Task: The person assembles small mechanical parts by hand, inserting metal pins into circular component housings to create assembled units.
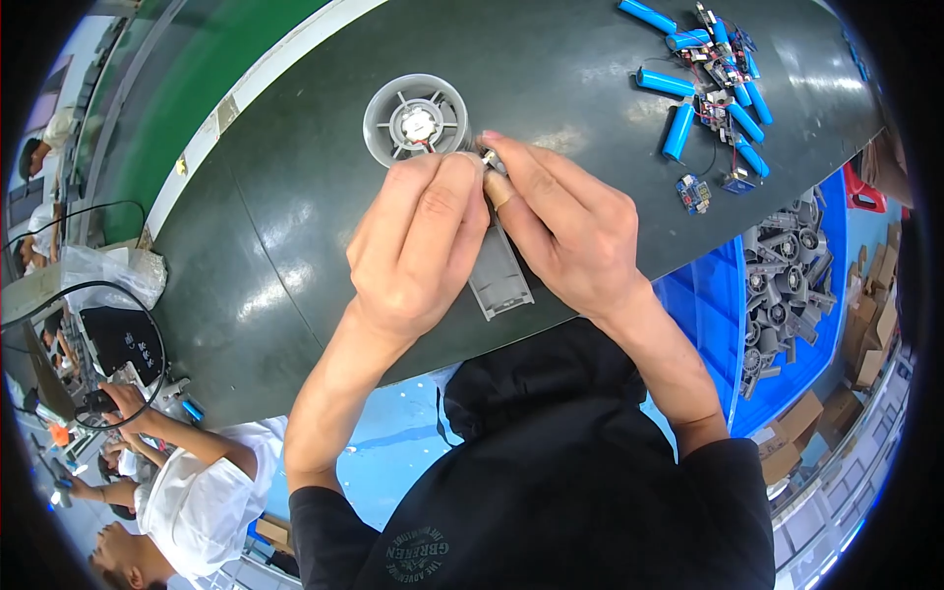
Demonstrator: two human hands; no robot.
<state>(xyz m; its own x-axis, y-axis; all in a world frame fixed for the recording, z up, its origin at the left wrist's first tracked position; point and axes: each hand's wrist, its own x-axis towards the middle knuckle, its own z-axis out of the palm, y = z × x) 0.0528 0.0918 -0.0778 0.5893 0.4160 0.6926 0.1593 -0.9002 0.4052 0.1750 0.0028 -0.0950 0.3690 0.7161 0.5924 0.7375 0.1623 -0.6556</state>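
Observation:
A grey plastic fan housing lies on the dark green worktable (295, 128). Its round ring (372, 116) has spokes and a white motor hub (420, 123) in the middle, and its open, trough-like handle (503, 280) extends toward me. Over the joint between ring and handle, my left hand (413, 241) is closed in a pinch; whatever its fingertips hold is hidden. My right hand (580, 221) pinches a small silvery part (489, 157) between thumb and forefinger, right against the left fingertips. A tan band wraps the right thumb.
Blue cylindrical batteries (678, 131) with wired circuit boards lie in a heap at the far right. A separate small board (692, 194) is nearer. Right of the table, a blue bin (739, 324) holds many grey housings. Co-workers (211, 492) sit at the left.

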